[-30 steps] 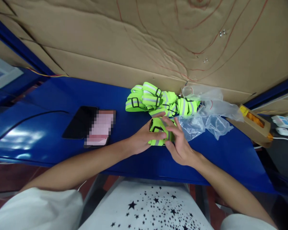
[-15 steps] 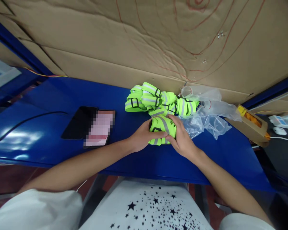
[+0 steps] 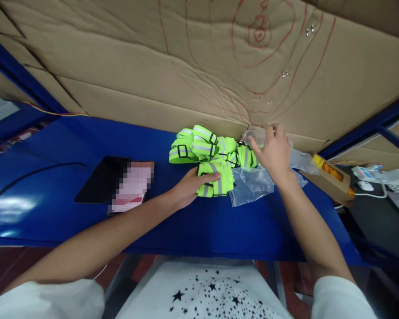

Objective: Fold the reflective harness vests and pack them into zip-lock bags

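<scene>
My left hand (image 3: 188,188) is closed around a folded neon-green reflective strap bundle (image 3: 216,179) with grey stripes, its thumb lying across the top. My right hand (image 3: 275,153) is over the clear plastic bags (image 3: 252,184) at the back of the table, thumb and fingers apart; its fingertips are by a bag's edge and contact is unclear. Behind the held bundle lies a pile of similar green straps (image 3: 199,144) with black buckles. Part of the bags is hidden under my right hand and wrist.
On the blue table (image 3: 186,230), a phone with a pixelated screen (image 3: 133,186) lies by a black flat device (image 3: 101,179). A cardboard box with an orange window (image 3: 330,179) stands right. A cardboard panel (image 3: 136,66) rises behind. A black cable (image 3: 29,173) crosses the left side.
My right hand has let go of the green bundle and moved up and right to the plastic bags. My left hand keeps hold of the bundle. The camera view has shifted slightly.
</scene>
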The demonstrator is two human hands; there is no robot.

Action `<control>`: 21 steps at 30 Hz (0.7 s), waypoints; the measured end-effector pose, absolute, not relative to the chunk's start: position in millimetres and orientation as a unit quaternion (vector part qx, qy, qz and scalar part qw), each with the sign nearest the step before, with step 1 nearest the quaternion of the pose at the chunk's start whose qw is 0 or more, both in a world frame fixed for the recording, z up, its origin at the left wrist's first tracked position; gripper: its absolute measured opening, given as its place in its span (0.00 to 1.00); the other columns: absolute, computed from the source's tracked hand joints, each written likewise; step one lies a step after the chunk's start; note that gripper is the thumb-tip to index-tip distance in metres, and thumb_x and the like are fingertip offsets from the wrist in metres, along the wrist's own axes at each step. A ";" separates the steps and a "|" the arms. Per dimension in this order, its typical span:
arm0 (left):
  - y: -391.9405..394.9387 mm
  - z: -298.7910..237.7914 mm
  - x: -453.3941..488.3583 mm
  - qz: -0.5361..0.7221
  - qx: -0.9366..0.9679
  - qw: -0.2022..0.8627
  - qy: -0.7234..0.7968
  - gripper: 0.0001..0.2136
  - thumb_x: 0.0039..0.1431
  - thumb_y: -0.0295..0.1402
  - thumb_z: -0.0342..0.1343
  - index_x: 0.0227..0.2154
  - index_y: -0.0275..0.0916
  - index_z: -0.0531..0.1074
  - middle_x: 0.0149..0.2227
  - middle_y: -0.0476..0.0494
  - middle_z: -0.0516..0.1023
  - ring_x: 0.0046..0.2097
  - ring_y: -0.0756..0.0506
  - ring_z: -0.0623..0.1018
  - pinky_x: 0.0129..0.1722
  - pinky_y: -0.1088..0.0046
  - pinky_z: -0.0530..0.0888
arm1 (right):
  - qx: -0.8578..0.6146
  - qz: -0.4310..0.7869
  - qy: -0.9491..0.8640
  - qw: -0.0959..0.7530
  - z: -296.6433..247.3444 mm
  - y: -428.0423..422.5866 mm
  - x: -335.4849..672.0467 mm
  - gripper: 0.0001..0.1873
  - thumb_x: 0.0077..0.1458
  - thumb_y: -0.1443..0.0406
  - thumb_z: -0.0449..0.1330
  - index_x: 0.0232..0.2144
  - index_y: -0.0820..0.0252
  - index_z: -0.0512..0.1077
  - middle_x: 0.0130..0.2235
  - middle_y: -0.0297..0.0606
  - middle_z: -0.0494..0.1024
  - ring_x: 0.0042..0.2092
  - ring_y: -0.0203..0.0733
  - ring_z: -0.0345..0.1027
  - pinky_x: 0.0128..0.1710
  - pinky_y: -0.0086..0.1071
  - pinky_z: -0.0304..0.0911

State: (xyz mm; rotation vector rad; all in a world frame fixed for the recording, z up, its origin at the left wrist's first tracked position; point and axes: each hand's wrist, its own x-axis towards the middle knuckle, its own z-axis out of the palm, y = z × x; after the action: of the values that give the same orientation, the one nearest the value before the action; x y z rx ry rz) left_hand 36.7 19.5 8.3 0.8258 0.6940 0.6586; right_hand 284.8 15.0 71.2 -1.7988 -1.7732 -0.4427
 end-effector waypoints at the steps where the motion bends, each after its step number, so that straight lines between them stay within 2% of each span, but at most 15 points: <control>1: 21.1 8.1 36.2 0.324 0.384 0.802 0.324 0.23 0.48 0.34 0.74 0.48 0.35 0.80 0.51 0.35 0.83 0.48 0.38 0.84 0.50 0.64 0.80 | -0.717 -0.183 -0.625 0.248 73.3 25.3 287.0 0.25 0.64 0.53 0.57 0.55 0.64 0.71 0.54 0.58 0.73 0.56 0.64 0.68 0.56 0.58 0.63; 2: 22.3 8.0 35.9 0.338 0.380 0.797 0.325 0.23 0.47 0.33 0.75 0.48 0.36 0.80 0.51 0.36 0.83 0.49 0.38 0.84 0.51 0.64 0.80 | -0.750 -0.182 -0.599 0.214 73.1 33.1 288.0 0.22 0.63 0.55 0.57 0.51 0.66 0.73 0.51 0.58 0.75 0.52 0.64 0.71 0.52 0.56 0.65; 4: 23.2 8.2 35.4 0.353 0.371 0.795 0.326 0.23 0.47 0.32 0.75 0.48 0.38 0.79 0.51 0.38 0.83 0.49 0.39 0.83 0.51 0.64 0.80 | -0.770 -0.165 -0.585 0.194 67.4 38.6 285.4 0.15 0.62 0.61 0.55 0.45 0.65 0.74 0.46 0.54 0.77 0.44 0.57 0.73 0.46 0.48 0.67; 6: 22.7 9.1 35.2 0.349 0.366 0.804 0.312 0.23 0.48 0.32 0.75 0.48 0.38 0.78 0.52 0.38 0.83 0.49 0.39 0.83 0.50 0.64 0.81 | -0.736 -0.158 -0.611 0.246 57.6 29.3 277.3 0.12 0.62 0.64 0.54 0.44 0.62 0.74 0.45 0.48 0.77 0.40 0.48 0.72 0.42 0.41 0.67; 9: 19.8 12.6 35.1 0.349 0.358 0.823 0.269 0.23 0.49 0.32 0.74 0.49 0.38 0.78 0.53 0.38 0.82 0.51 0.38 0.82 0.50 0.65 0.80 | -0.653 -0.132 -0.659 0.348 41.1 -3.1 258.9 0.09 0.62 0.65 0.54 0.42 0.58 0.71 0.41 0.41 0.75 0.36 0.42 0.69 0.39 0.36 0.65; 12: 14.4 17.6 35.3 0.363 0.355 0.827 0.243 0.24 0.49 0.31 0.74 0.50 0.38 0.76 0.52 0.39 0.82 0.50 0.39 0.82 0.50 0.65 0.80 | -0.605 -0.079 -0.695 0.381 27.1 -35.3 243.0 0.05 0.62 0.67 0.55 0.39 0.56 0.70 0.35 0.36 0.72 0.35 0.40 0.68 0.37 0.35 0.64; 17: 7.9 23.0 35.9 0.384 0.361 0.807 0.265 0.25 0.47 0.31 0.75 0.49 0.36 0.75 0.49 0.41 0.82 0.44 0.44 0.83 0.47 0.69 0.79 | -0.564 -0.037 -0.721 0.401 14.1 -55.0 235.5 0.10 0.60 0.72 0.55 0.43 0.56 0.69 0.38 0.37 0.73 0.38 0.40 0.69 0.38 0.34 0.65; 21: 12.7 25.4 34.9 0.390 0.374 0.801 0.257 0.27 0.48 0.33 0.74 0.52 0.38 0.75 0.52 0.40 0.81 0.50 0.40 0.82 0.49 0.67 0.79 | -0.558 -0.005 -0.697 0.451 10.5 -55.1 234.1 0.05 0.64 0.68 0.56 0.41 0.56 0.70 0.37 0.36 0.74 0.38 0.38 0.71 0.39 0.33 0.68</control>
State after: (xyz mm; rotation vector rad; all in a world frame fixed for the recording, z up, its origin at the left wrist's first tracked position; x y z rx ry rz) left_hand 34.9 12.7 25.4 0.8015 0.5513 0.8356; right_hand 234.1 -55.1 10.5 -1.3778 -1.7222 -0.0130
